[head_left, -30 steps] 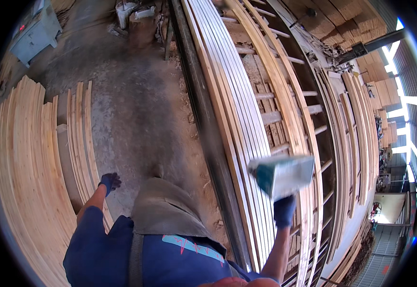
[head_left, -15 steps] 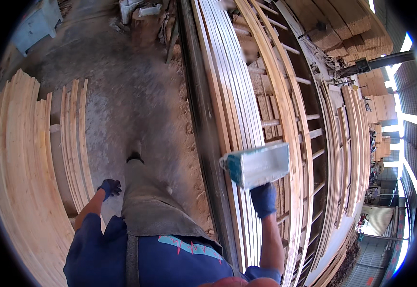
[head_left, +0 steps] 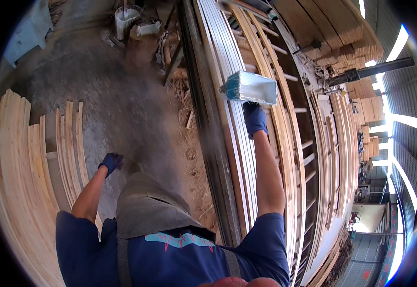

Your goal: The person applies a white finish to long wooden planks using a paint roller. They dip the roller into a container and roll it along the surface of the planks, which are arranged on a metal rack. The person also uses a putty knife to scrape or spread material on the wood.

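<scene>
My right hand, in a dark blue glove, is wrapped round the near side of a teal glue box. Its inside is coated white, and its open face shows. The box is over a row of long narrow wooden strips set side by side, their upper faces whitish and shiny. Whether the box touches them I cannot tell. On the left my gloved left hand hangs above the floor, fingers loosely apart, holding nothing. It is nearest to a few loose boards.
A dark beam runs along the strips' left side. Beyond them lie more long boards on a slatted rack. A wide board stack fills the left. A white-smeared bucket stands at the far end; stacked planks lie far right.
My right hand has carried the glue box farther forward along the strips, and my arm is more outstretched. My left hand has swung slightly forward. The view has shifted, bringing the bucket further in.
</scene>
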`<state>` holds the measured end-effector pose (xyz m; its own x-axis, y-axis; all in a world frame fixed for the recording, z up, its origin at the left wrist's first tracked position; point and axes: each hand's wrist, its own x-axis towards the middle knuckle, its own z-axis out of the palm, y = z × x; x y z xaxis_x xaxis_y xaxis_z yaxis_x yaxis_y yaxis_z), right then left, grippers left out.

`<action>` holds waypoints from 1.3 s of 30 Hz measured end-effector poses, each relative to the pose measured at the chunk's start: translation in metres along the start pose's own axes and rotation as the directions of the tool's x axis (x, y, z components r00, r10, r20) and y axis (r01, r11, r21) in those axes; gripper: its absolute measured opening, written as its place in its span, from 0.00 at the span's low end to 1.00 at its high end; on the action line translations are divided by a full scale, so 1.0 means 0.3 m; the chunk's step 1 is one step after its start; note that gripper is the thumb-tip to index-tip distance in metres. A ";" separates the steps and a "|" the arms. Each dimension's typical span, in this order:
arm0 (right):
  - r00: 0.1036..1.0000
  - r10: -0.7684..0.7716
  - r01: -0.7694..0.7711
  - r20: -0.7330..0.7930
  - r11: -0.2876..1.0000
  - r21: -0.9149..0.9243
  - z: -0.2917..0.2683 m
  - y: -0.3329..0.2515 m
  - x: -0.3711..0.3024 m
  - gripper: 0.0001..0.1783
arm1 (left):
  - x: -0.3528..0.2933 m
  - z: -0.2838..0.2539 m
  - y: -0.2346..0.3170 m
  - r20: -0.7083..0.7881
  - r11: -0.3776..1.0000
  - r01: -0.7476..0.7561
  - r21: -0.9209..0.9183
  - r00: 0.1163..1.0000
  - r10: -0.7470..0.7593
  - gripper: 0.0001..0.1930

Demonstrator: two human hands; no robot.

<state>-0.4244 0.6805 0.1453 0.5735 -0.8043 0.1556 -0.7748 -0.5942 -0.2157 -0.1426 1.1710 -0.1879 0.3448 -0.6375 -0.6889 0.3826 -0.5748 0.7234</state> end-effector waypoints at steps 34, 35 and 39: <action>0.983 -0.067 -0.163 0.170 0.099 0.982 0.427 -0.912 1.457 0.04 | 0.405 -0.655 0.184 -0.149 0.706 0.616 -0.349 0.708 -0.691 0.20; 0.984 -0.075 -0.148 0.161 0.161 0.976 0.508 -0.973 1.500 0.04 | 0.408 -0.644 0.235 -0.121 0.686 0.615 -0.388 0.704 -0.700 0.21; 0.984 -0.171 0.132 -0.046 0.538 0.833 0.924 -1.145 1.757 0.16 | 0.564 -0.750 0.435 -0.160 0.715 0.436 -0.547 0.784 -0.600 0.20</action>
<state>0.2178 0.4615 0.0342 0.6843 -0.6904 0.2346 -0.1193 -0.4235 -0.8980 0.1585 1.1037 -0.2205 0.1777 -0.0725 -0.9814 0.8927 -0.4077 0.1918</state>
